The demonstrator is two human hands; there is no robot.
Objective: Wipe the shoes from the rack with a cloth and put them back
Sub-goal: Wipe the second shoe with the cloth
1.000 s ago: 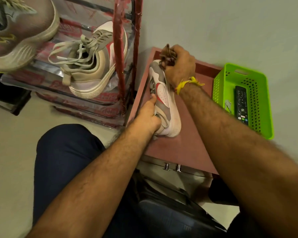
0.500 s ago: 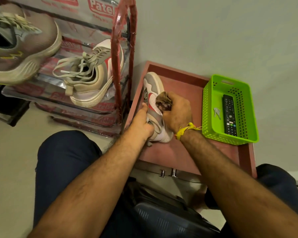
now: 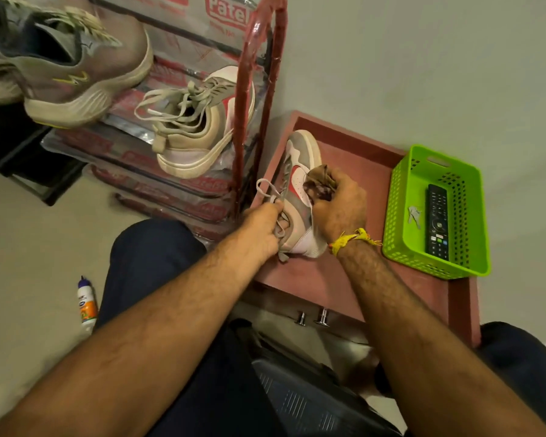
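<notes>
- The shoe [image 3: 300, 190] lies on its side on the red bench [image 3: 338, 279], just right of the rack [image 3: 252, 105], toe pointing to the far end.
- The left hand [image 3: 259, 228] steadies the near end, its fingers curled at the collar among the laces [image 3: 267, 189]. The fingertips are hidden, so whether they hook inside the opening or only pinch the laces is hard to say.
- The right hand [image 3: 338, 209] has its fingers closed round a bunched brown cloth [image 3: 320, 182], pressed against the shoe's side panel by the red mark.
- To wipe well, keep the left grip firm so the shoe does not slide toward the bench edge, and draw the cloth in long strokes from heel to toe.
- Turn the cloth to a fresh fold once it looks soiled.
- Tuck the loose lace loop clear, since it could snag the cloth.
- Roll the shoe to reach the sole rim and the other side before it returns to the rack beside its partner shoe [image 3: 196, 134].
</notes>
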